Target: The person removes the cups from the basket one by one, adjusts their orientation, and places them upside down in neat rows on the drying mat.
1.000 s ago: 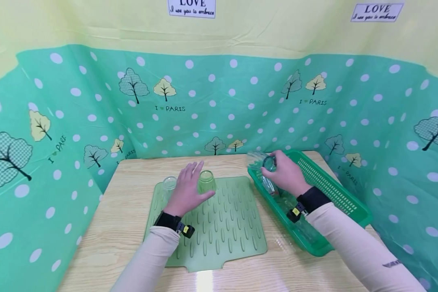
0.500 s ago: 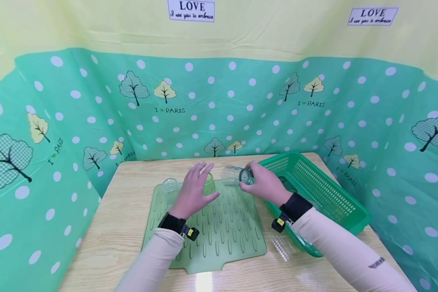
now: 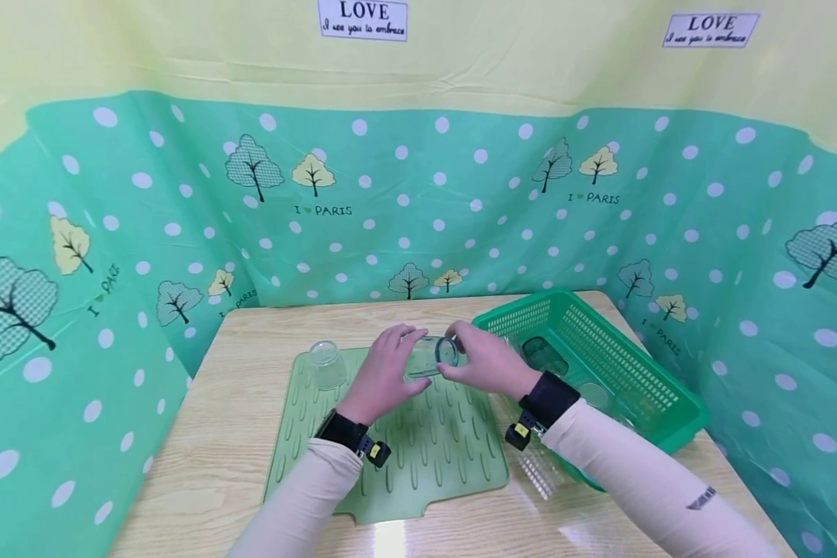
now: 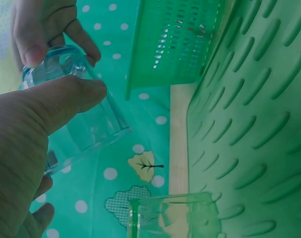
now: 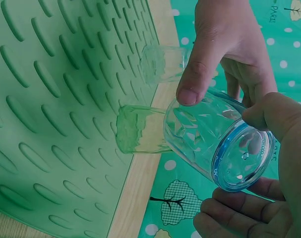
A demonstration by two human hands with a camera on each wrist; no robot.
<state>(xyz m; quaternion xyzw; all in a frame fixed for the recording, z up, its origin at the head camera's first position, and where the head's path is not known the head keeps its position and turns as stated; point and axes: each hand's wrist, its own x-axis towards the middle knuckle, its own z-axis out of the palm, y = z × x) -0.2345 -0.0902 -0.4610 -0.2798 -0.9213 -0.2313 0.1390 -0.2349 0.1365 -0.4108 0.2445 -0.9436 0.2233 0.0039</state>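
Both hands hold one clear glass with a blue base between them, above the far part of the green drying mat; the glass lies on its side, base towards the right. The left hand has its thumb pressed on the upper wall of the glass and its fingers curled behind the mouth end; the right hand pinches the blue base end, thumb on one side and fingers wrapped round the other, as the right wrist view shows plainly.

Just beyond the held glass, a green-tinted glass stands mouth down on the far edge of the mat, mostly hidden by the hands in the head view; further left on the same far edge a clear glass also stands mouth down, well apart from the left hand.

To the right of the mat sits a green plastic basket with perforated walls, angled away towards the far right; several more clear glasses lie inside it.

Mat and basket rest on a pale wooden worktop, hemmed in on three sides by a green spotted cloth printed with trees.
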